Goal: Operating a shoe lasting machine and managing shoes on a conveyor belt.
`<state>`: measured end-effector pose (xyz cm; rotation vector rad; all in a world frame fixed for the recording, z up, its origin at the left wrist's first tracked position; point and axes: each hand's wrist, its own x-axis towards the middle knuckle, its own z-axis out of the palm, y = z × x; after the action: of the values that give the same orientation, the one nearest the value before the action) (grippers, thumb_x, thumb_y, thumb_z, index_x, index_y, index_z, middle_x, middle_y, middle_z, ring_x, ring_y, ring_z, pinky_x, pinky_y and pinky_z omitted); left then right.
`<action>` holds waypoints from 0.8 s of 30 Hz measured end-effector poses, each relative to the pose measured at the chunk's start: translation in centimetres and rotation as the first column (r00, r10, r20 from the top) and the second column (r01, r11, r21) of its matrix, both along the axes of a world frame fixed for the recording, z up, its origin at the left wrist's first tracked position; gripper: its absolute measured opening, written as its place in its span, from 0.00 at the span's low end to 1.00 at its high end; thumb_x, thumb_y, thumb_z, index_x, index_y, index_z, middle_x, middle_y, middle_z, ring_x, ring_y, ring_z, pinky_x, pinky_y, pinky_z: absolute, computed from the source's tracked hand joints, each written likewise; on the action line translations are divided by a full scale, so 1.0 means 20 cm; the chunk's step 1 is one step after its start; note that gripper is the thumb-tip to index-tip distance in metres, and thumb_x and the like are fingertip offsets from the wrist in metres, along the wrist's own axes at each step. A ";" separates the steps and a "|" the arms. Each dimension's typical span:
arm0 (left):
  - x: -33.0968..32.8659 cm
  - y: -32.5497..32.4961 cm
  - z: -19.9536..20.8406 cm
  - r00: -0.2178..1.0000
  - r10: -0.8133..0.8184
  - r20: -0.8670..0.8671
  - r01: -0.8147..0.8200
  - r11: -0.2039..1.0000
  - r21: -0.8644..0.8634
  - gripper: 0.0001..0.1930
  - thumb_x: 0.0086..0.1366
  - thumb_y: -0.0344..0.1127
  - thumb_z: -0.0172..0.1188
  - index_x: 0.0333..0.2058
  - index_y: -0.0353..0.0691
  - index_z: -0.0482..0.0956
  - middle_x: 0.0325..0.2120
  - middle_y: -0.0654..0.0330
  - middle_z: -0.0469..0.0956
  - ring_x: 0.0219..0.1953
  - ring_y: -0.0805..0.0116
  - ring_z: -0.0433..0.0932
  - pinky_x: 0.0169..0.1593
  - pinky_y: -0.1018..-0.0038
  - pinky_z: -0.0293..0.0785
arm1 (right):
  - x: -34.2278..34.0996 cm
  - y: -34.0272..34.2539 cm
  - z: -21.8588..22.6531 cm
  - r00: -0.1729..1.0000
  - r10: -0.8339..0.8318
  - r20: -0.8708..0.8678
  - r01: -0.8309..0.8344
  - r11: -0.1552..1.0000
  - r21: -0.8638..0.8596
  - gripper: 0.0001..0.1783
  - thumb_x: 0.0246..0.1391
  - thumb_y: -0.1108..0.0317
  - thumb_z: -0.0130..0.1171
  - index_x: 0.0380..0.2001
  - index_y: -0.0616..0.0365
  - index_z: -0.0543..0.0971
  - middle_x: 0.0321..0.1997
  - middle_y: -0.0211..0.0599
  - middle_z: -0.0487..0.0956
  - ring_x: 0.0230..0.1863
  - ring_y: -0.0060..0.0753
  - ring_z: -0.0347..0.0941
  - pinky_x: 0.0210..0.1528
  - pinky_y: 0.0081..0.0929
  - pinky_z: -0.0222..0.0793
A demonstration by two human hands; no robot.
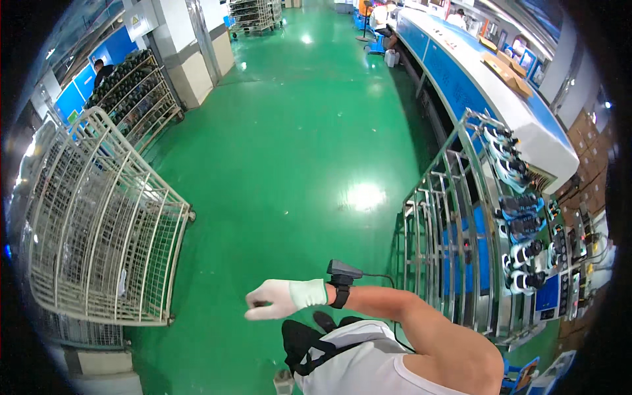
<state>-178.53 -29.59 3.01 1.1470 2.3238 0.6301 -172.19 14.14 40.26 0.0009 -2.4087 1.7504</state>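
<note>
One white-gloved right hand [273, 299]: half-curled, nothing visibly held | left hand: unseen | white wire-mesh cart [108, 217]: probably stiff, heavy; grip outer bars

The right hand [272, 301] wears a white glove [282, 294] with a pale green cuff [308, 293]. Beside that, a black wristband [341, 295] carries a small, dark, boxy device [342, 269] trailing a thin black cable [378, 275]. The top [368, 374] is white and sleeveless, with black fabric [295, 339] below it and a dark shoe [323, 320].
</note>
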 end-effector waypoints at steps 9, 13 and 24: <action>-0.84 0.88 0.10 0.942 0.228 0.244 -0.148 0.940 -0.308 0.15 0.64 0.46 0.57 0.36 0.39 0.80 0.31 0.54 0.79 0.36 0.57 0.77 0.44 0.63 0.73 | -0.05 0.97 -1.35 0.591 -0.529 0.609 0.455 0.842 0.290 0.31 0.58 0.43 0.50 0.39 0.66 0.79 0.37 0.60 0.81 0.41 0.60 0.78 0.45 0.50 0.73; -1.49 1.37 0.09 0.949 0.245 0.196 -0.186 0.942 -0.280 0.17 0.65 0.49 0.57 0.40 0.41 0.81 0.36 0.54 0.80 0.42 0.55 0.77 0.49 0.62 0.73 | 0.19 1.06 -1.62 -0.086 -0.528 0.845 0.911 0.301 0.281 0.23 0.53 0.49 0.54 0.26 0.62 0.81 0.28 0.44 0.82 0.25 0.39 0.77 0.29 0.37 0.72; -3.04 3.52 0.28 0.983 0.014 0.182 -0.005 0.999 -0.049 0.20 0.65 0.40 0.57 0.48 0.29 0.78 0.44 0.42 0.81 0.47 0.50 0.81 0.53 0.61 0.76 | -0.26 1.35 -1.81 -0.121 -0.207 0.971 0.969 -0.239 0.070 0.13 0.55 0.61 0.54 0.30 0.62 0.78 0.31 0.42 0.82 0.29 0.40 0.79 0.29 0.36 0.73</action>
<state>-239.30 40.86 8.51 1.0122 2.1788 0.6503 -177.40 41.05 4.03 -2.3401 -0.3974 1.7973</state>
